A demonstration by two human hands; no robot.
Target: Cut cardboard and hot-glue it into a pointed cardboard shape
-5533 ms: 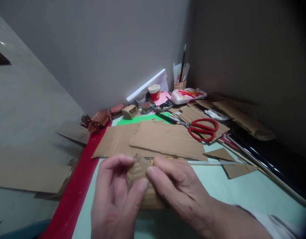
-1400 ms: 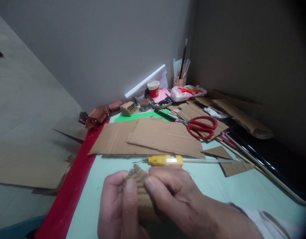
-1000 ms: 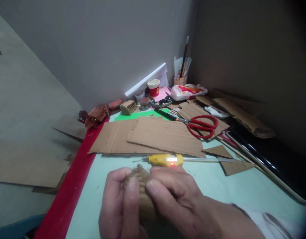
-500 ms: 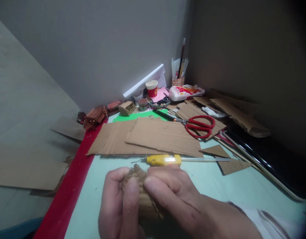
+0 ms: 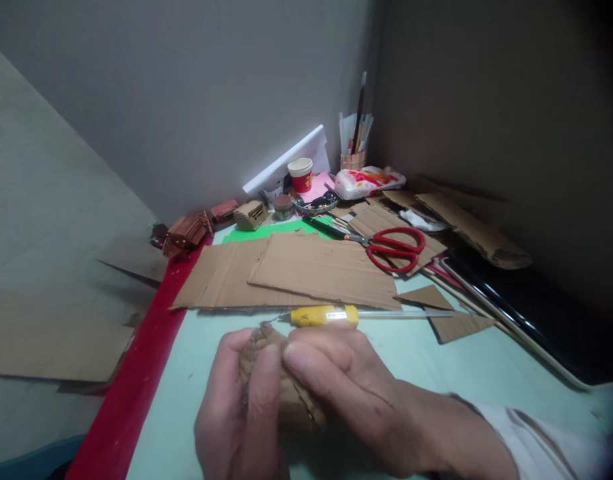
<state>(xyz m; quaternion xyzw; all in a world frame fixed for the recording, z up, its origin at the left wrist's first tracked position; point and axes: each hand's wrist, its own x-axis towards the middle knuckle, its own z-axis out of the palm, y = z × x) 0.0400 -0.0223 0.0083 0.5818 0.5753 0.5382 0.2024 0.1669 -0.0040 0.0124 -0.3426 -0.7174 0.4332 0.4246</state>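
Note:
Between my two hands, low in the head view, is a small bent piece of corrugated cardboard (image 5: pixel 294 405) with a crumpled top. My left hand (image 5: pixel 239 410) is closed around its left side, the thumb pressed along the ribbed face. My right hand (image 5: pixel 344 393) pinches its upper right edge between thumb and curled fingers. Just beyond the fingertips lies a yellow glue gun (image 5: pixel 324 315), with a clear glue stick (image 5: pixel 401 313) running out of its right end. The underside of the held piece is hidden by my hands.
Flat cardboard sheets (image 5: pixel 326 270) lie behind the glue gun, with red-handled scissors (image 5: pixel 394 248) beyond them. Cut cardboard triangles (image 5: pixel 459 327) and a glossy black panel (image 5: pixel 531 313) are at the right. A paper cup (image 5: pixel 300 177) and a small cardboard house (image 5: pixel 251 215) stand at the back.
The cardboard piece tilts slightly between my fingers, and more of its right edge shows. Both hands keep their grip. The whole view has shifted a little.

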